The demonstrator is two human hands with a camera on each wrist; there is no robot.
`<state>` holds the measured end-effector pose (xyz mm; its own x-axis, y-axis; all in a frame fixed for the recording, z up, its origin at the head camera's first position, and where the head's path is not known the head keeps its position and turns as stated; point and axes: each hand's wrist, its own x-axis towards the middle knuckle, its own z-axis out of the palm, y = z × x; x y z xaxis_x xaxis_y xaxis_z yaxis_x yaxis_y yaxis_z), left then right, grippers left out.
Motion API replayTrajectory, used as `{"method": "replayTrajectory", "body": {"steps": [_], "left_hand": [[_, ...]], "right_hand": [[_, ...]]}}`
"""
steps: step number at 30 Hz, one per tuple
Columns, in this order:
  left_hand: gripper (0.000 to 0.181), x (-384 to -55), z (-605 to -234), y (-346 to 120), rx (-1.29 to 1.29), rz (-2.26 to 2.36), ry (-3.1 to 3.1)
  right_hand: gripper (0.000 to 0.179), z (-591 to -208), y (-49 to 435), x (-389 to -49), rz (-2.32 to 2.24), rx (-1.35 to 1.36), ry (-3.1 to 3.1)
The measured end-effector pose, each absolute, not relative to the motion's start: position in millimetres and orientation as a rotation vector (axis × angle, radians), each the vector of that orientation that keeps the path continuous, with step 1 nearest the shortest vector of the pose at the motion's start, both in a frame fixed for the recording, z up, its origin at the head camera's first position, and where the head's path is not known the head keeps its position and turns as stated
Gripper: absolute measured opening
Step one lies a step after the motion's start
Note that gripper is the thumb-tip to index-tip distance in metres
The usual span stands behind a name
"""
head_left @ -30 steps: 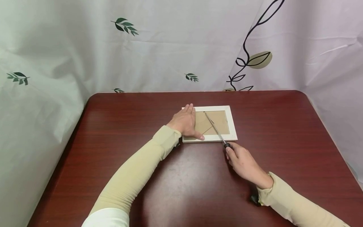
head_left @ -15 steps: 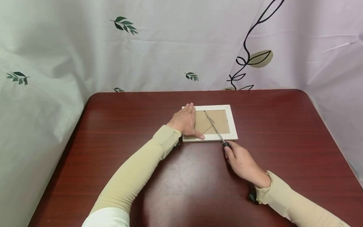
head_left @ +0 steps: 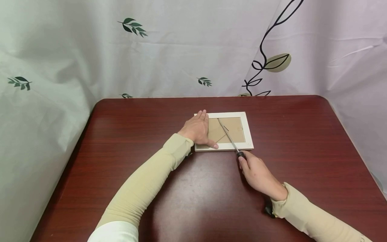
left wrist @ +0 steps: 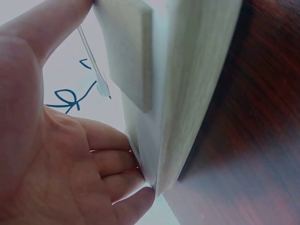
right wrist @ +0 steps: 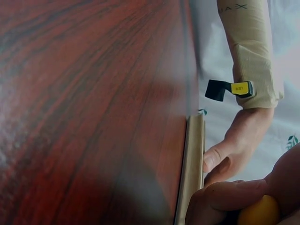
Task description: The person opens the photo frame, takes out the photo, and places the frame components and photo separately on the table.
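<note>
A white picture frame [head_left: 249, 137] lies on the table with its brown backing board [head_left: 235, 127] facing up. My left hand [head_left: 196, 129] rests across the frame's left end, thumb along the near edge and the other fingers reaching the far edge. From the near right, my right hand [head_left: 260, 173] grips a screwdriver [head_left: 231, 139] by its dark handle. A yellow handle end [right wrist: 260, 211] shows in the right wrist view. The metal shaft slants over the backing, its tip by the far inner edge. Beside the shaft is a small dark tab [head_left: 226, 128].
The reddish-brown wooden table [head_left: 136, 117] has rounded far corners. A pale curtain [head_left: 169, 50] with leaf prints hangs behind it and at both sides. A dark wrist camera [right wrist: 216, 90] is strapped over the left sleeve [right wrist: 255, 65].
My right hand and the screwdriver handle have shifted slightly left. The left hand keeps its place on the frame.
</note>
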<state>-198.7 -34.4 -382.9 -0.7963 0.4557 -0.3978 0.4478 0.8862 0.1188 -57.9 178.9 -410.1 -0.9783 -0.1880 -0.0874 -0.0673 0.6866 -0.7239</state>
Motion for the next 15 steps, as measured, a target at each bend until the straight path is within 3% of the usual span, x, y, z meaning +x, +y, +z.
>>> {"method": "replayTrajectory", "body": {"steps": [15], "left_hand": [[0.136, -197.9, -381.9, -35.1, 0.667, 0.030, 2.627]], "right_hand": [[0.020, -412.5, 173.6, -57.4, -1.156, -0.225, 2.780]]}}
